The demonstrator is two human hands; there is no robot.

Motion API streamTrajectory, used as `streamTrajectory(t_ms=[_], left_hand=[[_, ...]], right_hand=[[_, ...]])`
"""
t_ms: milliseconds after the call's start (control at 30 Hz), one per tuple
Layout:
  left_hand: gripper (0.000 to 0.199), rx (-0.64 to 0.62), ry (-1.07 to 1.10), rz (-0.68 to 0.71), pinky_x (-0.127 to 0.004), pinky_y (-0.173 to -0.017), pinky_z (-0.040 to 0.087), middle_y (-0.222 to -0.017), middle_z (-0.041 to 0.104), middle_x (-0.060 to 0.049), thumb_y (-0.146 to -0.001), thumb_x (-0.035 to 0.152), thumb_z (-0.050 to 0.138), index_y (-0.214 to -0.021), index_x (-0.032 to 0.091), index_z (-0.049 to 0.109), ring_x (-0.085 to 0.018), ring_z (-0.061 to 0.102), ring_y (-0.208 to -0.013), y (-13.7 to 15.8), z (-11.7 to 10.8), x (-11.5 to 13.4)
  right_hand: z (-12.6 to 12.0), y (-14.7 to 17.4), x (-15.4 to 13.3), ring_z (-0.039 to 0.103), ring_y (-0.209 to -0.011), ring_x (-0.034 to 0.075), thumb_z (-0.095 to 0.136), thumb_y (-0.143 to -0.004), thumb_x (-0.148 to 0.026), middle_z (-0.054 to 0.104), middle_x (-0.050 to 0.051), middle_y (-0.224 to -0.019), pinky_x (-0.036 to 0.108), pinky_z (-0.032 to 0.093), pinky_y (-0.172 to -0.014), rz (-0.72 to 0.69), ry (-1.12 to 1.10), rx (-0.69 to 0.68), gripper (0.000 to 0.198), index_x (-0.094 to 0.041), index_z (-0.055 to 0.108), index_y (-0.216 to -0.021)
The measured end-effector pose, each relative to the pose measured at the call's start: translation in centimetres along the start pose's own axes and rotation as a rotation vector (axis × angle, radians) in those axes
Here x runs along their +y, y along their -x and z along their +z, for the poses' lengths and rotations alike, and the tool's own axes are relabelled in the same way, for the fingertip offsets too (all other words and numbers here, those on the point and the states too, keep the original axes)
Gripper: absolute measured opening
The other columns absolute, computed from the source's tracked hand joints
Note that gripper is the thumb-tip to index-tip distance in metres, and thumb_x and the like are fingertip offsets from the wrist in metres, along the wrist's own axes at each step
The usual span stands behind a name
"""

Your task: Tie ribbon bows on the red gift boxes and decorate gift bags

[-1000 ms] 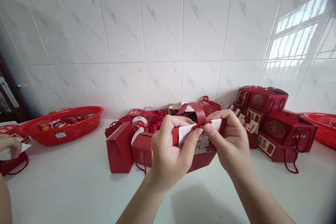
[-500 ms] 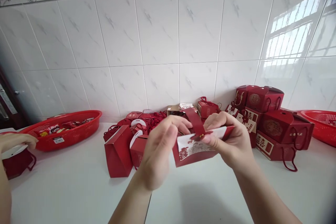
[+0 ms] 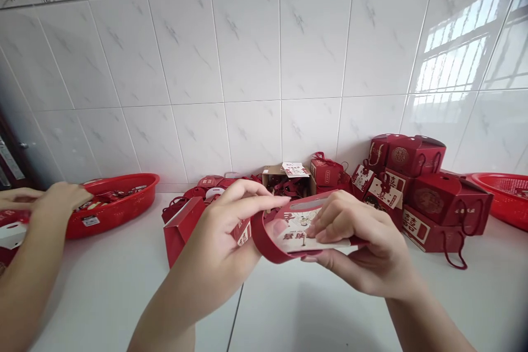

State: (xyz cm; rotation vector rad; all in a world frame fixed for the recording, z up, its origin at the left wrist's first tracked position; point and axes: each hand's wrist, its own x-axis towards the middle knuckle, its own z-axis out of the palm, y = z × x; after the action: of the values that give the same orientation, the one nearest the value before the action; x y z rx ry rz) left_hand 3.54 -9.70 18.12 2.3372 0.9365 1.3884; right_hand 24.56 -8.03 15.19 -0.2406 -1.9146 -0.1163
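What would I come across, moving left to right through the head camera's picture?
A co-worker's hand → red basket with packets → plain red box → left hand → held box with a printed front → right hand → stacked red boxes → another red basket.

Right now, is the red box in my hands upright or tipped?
The red box is tipped: its printed side faces mostly upward, its strap loops leftward.

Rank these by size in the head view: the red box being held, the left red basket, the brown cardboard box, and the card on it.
1. Held red box and left red basket: too close to rank; both are partly hidden, and the box seems nearer.
2. Brown cardboard box
3. Card
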Motion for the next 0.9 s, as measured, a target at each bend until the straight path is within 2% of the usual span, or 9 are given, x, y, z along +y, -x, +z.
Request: streamTrajectory(t_ms=[100,167,233,400,500,600,700,800,900], left_hand=[[0.043,-0.020,-0.163,0.079,-0.032,-0.089,0.058,-0.135,0.049,-0.007,-0.091,0.022,0.052,-0.131,0.037,0.057,-0.026,0.053,-0.123,0.8,-0.6,-0.1],[0.051,0.047,-0.264,0.126,-0.033,-0.091,0.056,-0.135,0.044,-0.008,-0.091,0.018,0.049,-0.139,0.037,0.049,-0.026,0.052,-0.123,1.0,-0.8,-0.3],[0.053,0.122,-0.313,0.169,-0.031,-0.087,0.057,-0.124,0.047,-0.008,-0.090,0.015,0.050,-0.139,0.036,0.049,-0.023,0.058,-0.112,0.9,-0.6,-0.5],[0.038,0.359,-0.137,0.188,-0.025,-0.075,0.058,-0.098,0.066,-0.002,-0.087,0.012,0.060,-0.119,0.031,0.065,-0.014,0.066,-0.081,0.2,0.4,-0.1],[0.030,0.301,0.003,0.090,-0.025,-0.068,0.060,-0.087,0.072,0.001,-0.083,0.015,0.068,-0.110,0.028,0.062,-0.014,0.069,-0.071,0.2,0.8,0.0],[0.028,0.188,0.077,0.039,-0.029,-0.072,0.061,-0.105,0.071,-0.001,-0.081,0.016,0.069,-0.096,0.027,0.047,-0.018,0.071,-0.090,0.2,1.1,-0.1],[0.030,0.209,-0.007,0.125,-0.037,-0.091,0.056,-0.131,0.058,-0.005,-0.080,0.013,0.067,-0.082,0.024,0.040,-0.023,0.059,-0.119,0.0,1.1,-0.2],[0.020,0.273,-0.197,0.283,-0.040,-0.099,0.050,-0.126,0.058,-0.006,-0.078,0.008,0.066,-0.080,0.021,0.051,-0.027,0.052,-0.127,-0.4,0.9,-0.1],[0.016,0.368,-0.348,0.378,-0.037,-0.092,0.052,-0.116,0.061,-0.005,-0.076,0.007,0.067,-0.079,0.022,0.064,-0.025,0.058,-0.116,-0.7,0.8,-0.3]], right_hand=[[-0.2,0.0,0.1,0.059,-0.060,0.017,0.071,-0.081,-0.019,0.062,0.001,-0.064,0.031,0.044,-0.054,0.019,0.022,0.005,0.017,-0.022,0.054,-0.080],[-0.3,0.0,0.2,0.059,-0.060,0.017,0.071,-0.081,-0.020,0.062,0.001,-0.065,0.031,0.044,-0.054,0.025,0.023,0.009,0.017,-0.022,0.054,-0.079],[-0.3,0.1,0.3,0.059,-0.061,0.017,0.071,-0.081,-0.020,0.063,0.001,-0.066,0.032,0.044,-0.054,0.028,0.022,0.008,0.017,-0.023,0.054,-0.080],[-0.2,0.2,0.3,0.059,-0.062,0.016,0.072,-0.080,-0.018,0.064,0.001,-0.068,0.032,0.044,-0.057,0.026,0.006,-0.016,0.019,-0.022,0.053,-0.080],[-0.1,0.1,0.3,0.058,-0.062,0.016,0.071,-0.081,-0.019,0.063,0.001,-0.068,0.030,0.043,-0.056,0.029,0.007,-0.017,0.019,-0.021,0.052,-0.079],[-0.2,0.0,0.4,0.057,-0.062,0.016,0.072,-0.081,-0.019,0.061,0.001,-0.068,0.030,0.042,-0.056,0.039,0.018,-0.008,0.020,-0.021,0.052,-0.080],[-0.5,0.1,0.6,0.056,-0.062,0.015,0.073,-0.080,-0.017,0.061,0.001,-0.068,0.029,0.043,-0.057,0.069,0.020,0.005,0.021,-0.020,0.052,-0.080],[-0.9,0.2,0.8,0.056,-0.064,0.015,0.073,-0.079,-0.015,0.061,0.000,-0.070,0.029,0.043,-0.059,0.103,0.012,0.014,0.021,-0.021,0.053,-0.082],[-1.0,0.2,0.9,0.056,-0.064,0.014,0.074,-0.079,-0.015,0.061,0.000,-0.071,0.029,0.043,-0.059,0.113,0.013,0.011,0.021,-0.021,0.053,-0.083]])
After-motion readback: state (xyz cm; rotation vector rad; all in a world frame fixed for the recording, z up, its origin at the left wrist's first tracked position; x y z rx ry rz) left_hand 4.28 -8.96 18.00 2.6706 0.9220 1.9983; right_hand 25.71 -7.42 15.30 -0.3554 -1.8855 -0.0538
